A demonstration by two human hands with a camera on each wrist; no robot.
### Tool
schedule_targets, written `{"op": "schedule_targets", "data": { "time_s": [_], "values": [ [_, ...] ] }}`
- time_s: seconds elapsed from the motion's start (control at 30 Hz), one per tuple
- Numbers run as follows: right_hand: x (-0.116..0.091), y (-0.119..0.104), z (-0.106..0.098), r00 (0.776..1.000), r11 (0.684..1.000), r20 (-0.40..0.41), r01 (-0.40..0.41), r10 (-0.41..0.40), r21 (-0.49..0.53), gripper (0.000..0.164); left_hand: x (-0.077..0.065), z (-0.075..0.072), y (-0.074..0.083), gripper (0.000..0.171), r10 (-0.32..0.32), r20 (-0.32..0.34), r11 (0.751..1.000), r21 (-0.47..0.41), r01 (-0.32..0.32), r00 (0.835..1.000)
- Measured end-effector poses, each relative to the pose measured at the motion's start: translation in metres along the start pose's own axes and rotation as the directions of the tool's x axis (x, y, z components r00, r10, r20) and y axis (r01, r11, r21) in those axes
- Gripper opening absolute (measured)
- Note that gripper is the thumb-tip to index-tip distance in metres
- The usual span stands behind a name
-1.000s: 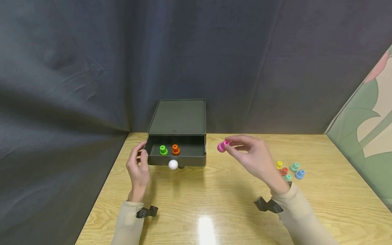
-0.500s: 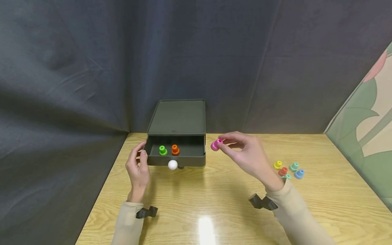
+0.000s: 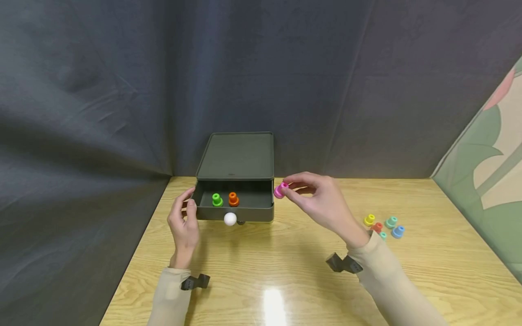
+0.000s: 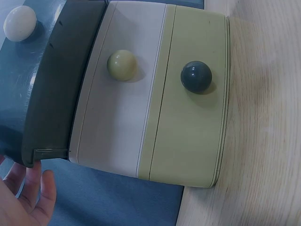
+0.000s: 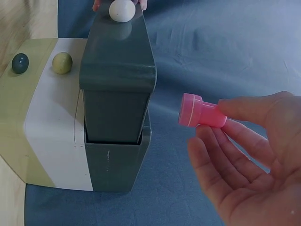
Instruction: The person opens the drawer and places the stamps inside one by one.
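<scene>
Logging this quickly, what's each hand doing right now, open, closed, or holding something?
Left hand: holding the drawer by its side.
Right hand: holding a pink peg.

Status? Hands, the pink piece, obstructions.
Left hand touching left side of open drawer. Right hand pinching pink piece, right of drawer in head view. Possibly in the way: drawer's right wall; green piece, orange piece inside.

left hand: grips | right hand: pinches (forearm slanted inward)

Both sleeves are long, plain and beige; each bears a dark, angular device near its end.
</scene>
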State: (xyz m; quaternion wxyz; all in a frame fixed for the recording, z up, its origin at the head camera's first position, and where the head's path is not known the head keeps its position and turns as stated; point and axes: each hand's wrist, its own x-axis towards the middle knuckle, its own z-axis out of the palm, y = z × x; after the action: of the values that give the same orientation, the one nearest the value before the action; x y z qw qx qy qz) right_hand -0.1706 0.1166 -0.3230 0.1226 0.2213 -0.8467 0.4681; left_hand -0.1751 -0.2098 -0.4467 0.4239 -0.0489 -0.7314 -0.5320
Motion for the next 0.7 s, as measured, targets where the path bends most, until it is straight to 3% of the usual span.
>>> {"op": "schedule_targets", "data": {
  "time_s": [0.7],
  "values": [
    [0.023,-0.007,0.026,0.995,0.995,0.094,0.007,-0.016,0.099,0.019,-0.001,0.001,0.000,0.032,-0.001,-0.003,1.000,0.006,0.001,1.000]
  ]
}}
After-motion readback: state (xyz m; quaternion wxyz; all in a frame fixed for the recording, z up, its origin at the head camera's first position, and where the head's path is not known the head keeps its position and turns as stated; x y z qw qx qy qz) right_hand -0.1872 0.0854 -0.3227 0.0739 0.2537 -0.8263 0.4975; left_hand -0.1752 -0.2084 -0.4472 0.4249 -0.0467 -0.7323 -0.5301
